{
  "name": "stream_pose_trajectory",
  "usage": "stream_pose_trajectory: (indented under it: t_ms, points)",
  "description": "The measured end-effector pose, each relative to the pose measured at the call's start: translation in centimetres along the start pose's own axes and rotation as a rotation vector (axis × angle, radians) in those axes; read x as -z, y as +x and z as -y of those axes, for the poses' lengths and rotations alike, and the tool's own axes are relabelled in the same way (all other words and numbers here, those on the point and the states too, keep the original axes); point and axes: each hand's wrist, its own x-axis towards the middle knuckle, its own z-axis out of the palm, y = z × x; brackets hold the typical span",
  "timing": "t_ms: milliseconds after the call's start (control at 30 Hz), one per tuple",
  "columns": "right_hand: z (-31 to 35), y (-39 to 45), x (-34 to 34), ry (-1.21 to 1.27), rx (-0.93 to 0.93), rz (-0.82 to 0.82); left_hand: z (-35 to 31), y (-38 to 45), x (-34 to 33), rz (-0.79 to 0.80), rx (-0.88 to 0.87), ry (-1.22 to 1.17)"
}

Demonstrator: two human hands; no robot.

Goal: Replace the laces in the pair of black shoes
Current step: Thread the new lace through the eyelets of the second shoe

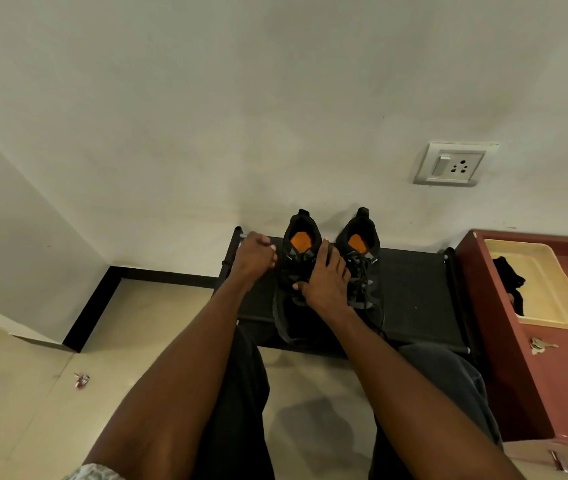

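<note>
Both black shoes sit side by side on the bench [414, 289], heels far, toes toward you. Your right hand [327, 285] spreads relaxed fingers [326, 252] over the left shoe [298, 258], steadying it, lace eyelets directly beneath; the right shoe [362, 261] lies just beside. Your left hand [253, 256] is curled at that shoe's left; what it grips I cannot tell.

Bare rack top [414, 289] is left right of the shoes [331, 271]; passage farther right is blocked by the cabinet [518, 358].
</note>
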Motion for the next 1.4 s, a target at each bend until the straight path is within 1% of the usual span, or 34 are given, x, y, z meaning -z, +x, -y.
stream_pose_trajectory:
  t_ms: [33,100,167,333,500,700,833,900,933,1000,1033,1100,1133,1200,1233,1267,1333,1367,1400]
  points:
    - [-0.1,-0.1,0.0,-0.003,0.017,-0.001,-0.9,-0.3,0.4,-0.022,0.001,-0.132]
    - [-0.1,-0.1,0.0,-0.013,0.067,0.0,-3.0,-0.8,1.0,-0.069,-0.034,-0.288]
    - [-0.3,0.0,0.0,-0.013,0.104,0.029,-5.7,-1.1,1.9,-0.118,-0.092,-0.381]
    - [-0.7,0.2,-0.4,0.007,0.109,0.138,-12.7,-1.8,4.4,-0.187,-0.191,-0.592]
    - [-0.4,0.7,-0.3,0.016,0.083,0.138,-15.6,-2.7,4.6,-0.161,-0.266,-0.626]
    - [-0.5,0.6,-0.6,0.034,0.066,0.143,-16.7,-3.4,4.5,-0.139,-0.294,-0.644]
    - [-0.8,0.7,-0.5,0.045,0.069,0.127,-17.2,-3.9,4.0,-0.122,-0.325,-0.614]
    - [-1.0,0.7,-0.6,0.054,0.068,0.138,-17.0,-3.7,4.2,-0.184,-0.364,-0.523]
    - [-1.1,0.7,-0.6,0.054,0.073,0.144,-16.8,-3.3,4.6,-0.257,-0.417,-0.384]
    - [-1.4,0.7,-0.7,0.05,0.083,0.145,-16.0,-2.0,5.9,-0.409,-0.542,0.048]
    - [-1.4,0.8,-0.7,0.044,0.086,0.143,-15.1,-1.2,6.7,-0.464,-0.556,0.278]
    - [-1.4,0.8,-0.7,0.041,0.081,0.151,-12.6,0.2,7.7,-0.516,-0.475,0.647]
    - [-1.3,0.7,-0.6,0.04,0.076,0.154,-11.0,0.5,7.7,-0.533,-0.413,0.781]
    - [-1.0,0.7,-0.5,0.042,0.058,0.146,-8.2,0.0,6.4,-0.558,-0.368,0.855]
    - [-0.9,0.7,-0.4,0.051,0.049,0.145,-7.1,-0.6,5.3,-0.519,-0.375,0.85]
    - [-0.8,0.7,-0.4,0.07,0.044,0.151,-6.0,-1.2,4.1,-0.404,-0.36,0.834]
    - [-0.7,0.6,-0.2,0.125,0.026,0.166,-3.6,-2.1,2.0,-0.038,-0.213,0.807]
    - [-0.5,0.6,0.0,0.149,0.007,0.159,-2.3,-2.5,1.3,0.105,-0.14,0.823]
    - [-0.5,0.5,0.2,0.158,-0.007,0.137,-1.2,-2.9,0.7,0.194,-0.103,0.852]
